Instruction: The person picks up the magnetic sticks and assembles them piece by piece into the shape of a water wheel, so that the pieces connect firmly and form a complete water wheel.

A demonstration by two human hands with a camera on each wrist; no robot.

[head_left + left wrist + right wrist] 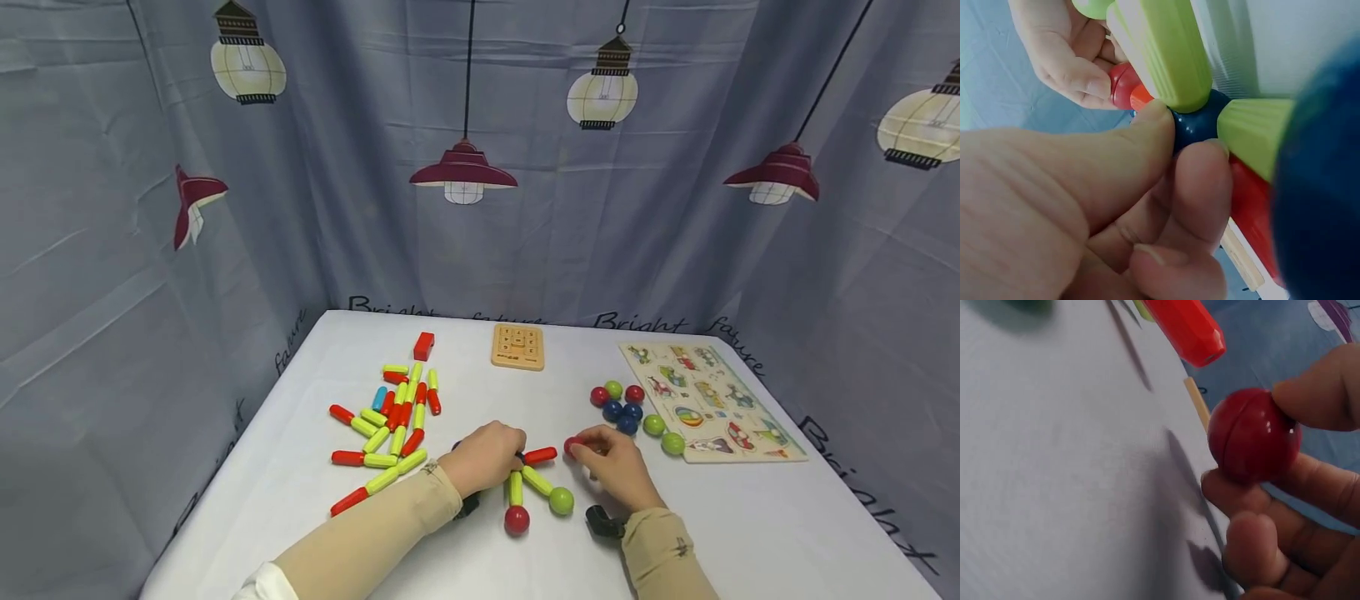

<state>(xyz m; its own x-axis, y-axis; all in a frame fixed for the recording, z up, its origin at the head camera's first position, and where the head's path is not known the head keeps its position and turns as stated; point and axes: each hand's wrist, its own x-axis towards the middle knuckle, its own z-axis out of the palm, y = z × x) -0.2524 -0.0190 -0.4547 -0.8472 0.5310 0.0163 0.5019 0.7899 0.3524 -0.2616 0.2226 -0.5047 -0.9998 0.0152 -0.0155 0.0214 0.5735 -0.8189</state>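
A small build of sticks and balls lies on the white table (300, 492). My left hand (514, 455) pinches its dark blue hub ball (1196, 123) between thumb and finger. From that hub run a red stick (540, 455), a green stick to a green ball (561, 500), and another green stick to a red ball (516, 520). My right hand (583, 450) pinches a loose red ball (1252, 434) just off the free tip of the red stick (1186, 328), with a small gap between them.
A pile of red, green and blue sticks (393, 417) lies left of my hands, with a red block (423, 346) behind it. At the back is a wooden tile puzzle (517, 346). Loose balls (622, 407) and a picture puzzle board (705, 400) lie right. Curtains surround the table.
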